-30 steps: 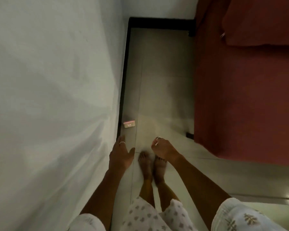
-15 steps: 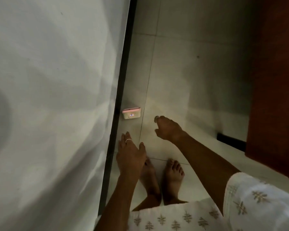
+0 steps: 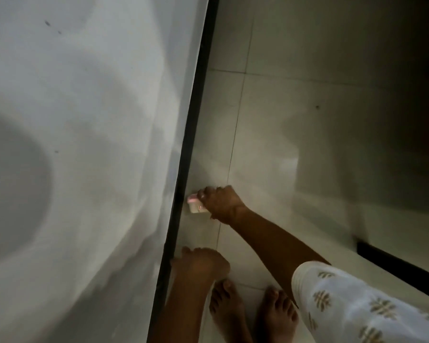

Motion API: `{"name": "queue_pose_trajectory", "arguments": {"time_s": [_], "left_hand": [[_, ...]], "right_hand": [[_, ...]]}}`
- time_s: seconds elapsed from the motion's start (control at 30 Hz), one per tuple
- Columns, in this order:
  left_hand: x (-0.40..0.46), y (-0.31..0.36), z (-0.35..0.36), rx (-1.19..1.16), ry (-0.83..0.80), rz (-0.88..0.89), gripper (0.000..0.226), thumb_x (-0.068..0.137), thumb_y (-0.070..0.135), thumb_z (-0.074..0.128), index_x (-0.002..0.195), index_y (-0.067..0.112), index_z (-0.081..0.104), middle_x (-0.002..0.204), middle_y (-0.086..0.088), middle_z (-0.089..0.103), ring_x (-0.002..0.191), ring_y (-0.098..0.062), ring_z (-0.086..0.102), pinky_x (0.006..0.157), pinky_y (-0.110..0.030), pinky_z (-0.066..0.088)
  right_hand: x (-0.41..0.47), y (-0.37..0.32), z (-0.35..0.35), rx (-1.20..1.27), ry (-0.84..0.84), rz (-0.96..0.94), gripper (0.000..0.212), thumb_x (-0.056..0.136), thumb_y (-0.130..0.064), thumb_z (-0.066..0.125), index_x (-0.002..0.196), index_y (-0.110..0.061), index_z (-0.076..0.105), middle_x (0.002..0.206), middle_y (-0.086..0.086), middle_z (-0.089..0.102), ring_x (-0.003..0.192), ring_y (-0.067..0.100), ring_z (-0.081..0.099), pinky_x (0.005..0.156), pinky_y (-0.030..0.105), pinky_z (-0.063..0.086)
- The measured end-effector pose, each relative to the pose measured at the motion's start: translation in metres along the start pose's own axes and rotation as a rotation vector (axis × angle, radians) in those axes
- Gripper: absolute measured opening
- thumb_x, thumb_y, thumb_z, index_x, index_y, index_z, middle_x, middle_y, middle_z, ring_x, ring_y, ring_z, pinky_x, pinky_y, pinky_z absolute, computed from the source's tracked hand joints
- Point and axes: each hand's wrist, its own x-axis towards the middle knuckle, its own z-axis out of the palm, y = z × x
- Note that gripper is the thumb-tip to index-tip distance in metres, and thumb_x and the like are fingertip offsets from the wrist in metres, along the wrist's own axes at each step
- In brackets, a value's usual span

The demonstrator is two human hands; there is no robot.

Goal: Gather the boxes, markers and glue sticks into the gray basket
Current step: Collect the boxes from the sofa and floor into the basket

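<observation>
Right hand point(image 3: 221, 203) is down at floor level with its fingers curled over the small cream box with a pink top point(image 3: 195, 205), pinching it from the right side. The box sits on the pale tiled floor point(image 3: 270, 144), tight against the black skirting strip point(image 3: 191, 144) of the white wall point(image 3: 84, 120), long side running roughly along it. Left hand point(image 3: 201, 262) hangs nearer the body, fingers loosely curled, holding nothing. Honestly blurry; the box's label is unreadable, and the gray basket isn't in view.

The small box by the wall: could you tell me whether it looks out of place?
Yes. The small box lies on the floor tiles against the black skirting, not in any basket; the right hand grips it.
</observation>
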Motion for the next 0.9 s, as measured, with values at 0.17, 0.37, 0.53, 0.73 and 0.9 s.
{"name": "queue_pose_trajectory", "arguments": {"time_s": [0.17,0.37,0.53,0.73,0.9], "left_hand": [[-0.009,0.016,0.006,0.01,0.086,0.041,0.042,0.096,0.039,0.03,0.114,0.012,0.057,0.139,-0.007,0.047,0.13,-0.026,0.038,0.111,-0.043,0.031],[-0.071,0.023,0.041,-0.334,0.382,0.21,0.048,0.096,0.043,0.039,0.14,0.023,0.039,0.147,0.003,0.04,0.135,-0.015,0.039,0.112,-0.032,0.033],[-0.147,0.035,0.048,-0.313,0.254,0.218,0.051,0.094,0.045,0.044,0.138,0.02,0.042,0.146,-0.002,0.044,0.133,-0.017,0.043,0.111,-0.028,0.033],[-0.3,0.044,0.026,-0.258,0.319,0.295,0.048,0.099,0.04,0.038,0.139,0.014,0.042,0.146,-0.004,0.044,0.131,-0.02,0.045,0.106,-0.027,0.035],[-0.438,0.061,0.035,-0.728,0.381,0.437,0.026,0.099,0.024,0.043,0.112,0.006,0.057,0.112,-0.012,0.063,0.089,-0.022,0.059,0.078,-0.032,0.048]], "right_hand": [[-0.022,0.006,0.003,-0.026,0.01,-0.044,0.055,0.091,-0.013,0.053,0.14,-0.005,0.029,0.13,0.019,0.052,0.109,0.034,0.059,0.08,0.041,0.046],[-0.113,0.033,-0.054,0.042,0.091,0.072,0.044,0.092,-0.01,0.042,0.135,-0.004,0.031,0.126,0.019,0.052,0.103,0.037,0.061,0.076,0.039,0.043],[-0.214,0.041,-0.139,0.059,0.204,0.189,0.048,0.092,-0.023,0.042,0.135,-0.004,0.03,0.124,0.018,0.054,0.1,0.036,0.061,0.079,0.039,0.042],[-0.369,0.022,-0.229,-0.025,0.354,0.297,0.054,0.066,-0.046,0.068,0.109,-0.015,0.057,0.087,0.005,0.066,0.061,0.021,0.066,0.055,0.029,0.046],[-0.507,-0.033,-0.268,0.341,0.536,0.63,0.044,0.073,-0.036,0.063,0.111,-0.016,0.052,0.094,0.002,0.06,0.064,0.026,0.067,0.044,0.03,0.044]]}}
